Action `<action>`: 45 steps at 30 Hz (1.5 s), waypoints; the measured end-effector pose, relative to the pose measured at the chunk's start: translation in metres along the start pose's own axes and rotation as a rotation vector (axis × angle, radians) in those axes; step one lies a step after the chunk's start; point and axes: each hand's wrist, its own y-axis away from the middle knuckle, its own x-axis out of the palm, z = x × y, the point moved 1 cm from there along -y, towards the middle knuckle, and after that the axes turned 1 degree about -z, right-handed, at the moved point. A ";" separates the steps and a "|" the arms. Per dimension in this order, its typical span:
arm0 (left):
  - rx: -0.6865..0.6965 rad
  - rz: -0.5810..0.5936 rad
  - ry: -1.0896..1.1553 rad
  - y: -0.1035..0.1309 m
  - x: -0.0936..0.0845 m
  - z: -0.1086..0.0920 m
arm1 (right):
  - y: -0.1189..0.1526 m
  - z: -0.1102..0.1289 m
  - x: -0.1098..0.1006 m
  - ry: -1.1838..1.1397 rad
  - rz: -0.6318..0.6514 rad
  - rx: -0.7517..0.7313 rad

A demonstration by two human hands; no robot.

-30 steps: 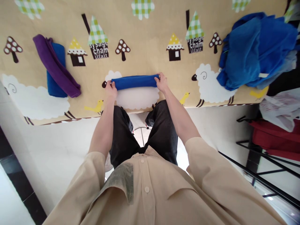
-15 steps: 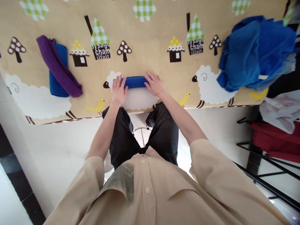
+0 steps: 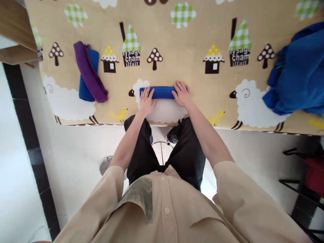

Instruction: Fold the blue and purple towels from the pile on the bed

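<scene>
A blue cloth [image 3: 163,92], folded or rolled into a narrow strip, lies lengthwise in front of me on the patterned table cover [image 3: 172,57]. My left hand [image 3: 147,101] rests on its left end, fingers spread and flat. On the right end lies my right hand [image 3: 182,96], its fingers also stretched out over the cloth. Neither hand is wrapped round it. The cloth's underside is hidden.
To the left, a purple rolled cloth [image 3: 89,72] lies across a blue one [image 3: 84,89]. A loose heap of blue cloths [image 3: 301,71] sits at the right. A red item [image 3: 315,177] and black metal bars [image 3: 298,184] stand beyond the table's front edge.
The view has swung to the left, so everything appears farther right. Both hands stay on the blue strip. My right hand, blurred before, is now sharp and flat on its end.
</scene>
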 end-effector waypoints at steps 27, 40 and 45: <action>-0.549 -0.363 1.444 0.009 -0.026 -0.036 | 0.037 0.036 -0.015 0.137 0.126 0.030; 0.129 -0.209 0.641 0.091 -0.270 0.020 | -0.032 0.323 0.079 -0.424 0.146 -0.154; 0.095 -0.368 0.579 0.119 -0.303 0.063 | -0.043 0.384 0.124 -0.433 0.228 -0.177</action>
